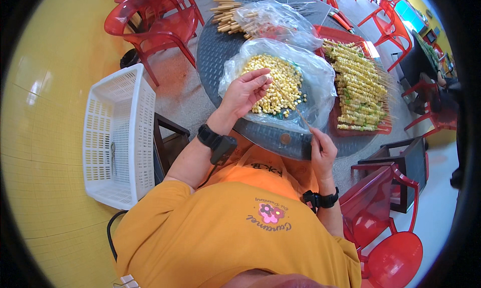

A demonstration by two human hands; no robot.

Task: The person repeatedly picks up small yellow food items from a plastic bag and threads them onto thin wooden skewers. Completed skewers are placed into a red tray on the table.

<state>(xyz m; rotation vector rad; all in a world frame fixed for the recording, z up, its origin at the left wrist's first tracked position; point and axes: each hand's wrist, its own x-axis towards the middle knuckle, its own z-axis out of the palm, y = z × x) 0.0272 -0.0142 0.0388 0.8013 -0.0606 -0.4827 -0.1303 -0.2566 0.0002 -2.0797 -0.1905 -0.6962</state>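
Observation:
Over a pile of yellow corn kernels (276,96) on a clear plastic bag (319,77), my left hand (248,89) pinches what looks like a pale kernel at the far end of a thin wooden skewer (291,102). The skewer slants down to the right, its near end held between the fingers and thumb of my right hand (323,149), by the table's near edge. Right of the bag, a red tray (333,117) holds many skewers threaded with pale yellow pieces (359,85) and some green bits. My left fingertips partly hide the skewer's far end.
The round dark table (259,132) also bears a bundle of wooden sticks (227,17) in a plastic bag (278,21) and orange-handled tools (341,21). A white plastic basket (142,137) stands at left. Red chairs (165,28) and a black stool (409,167) surround the table.

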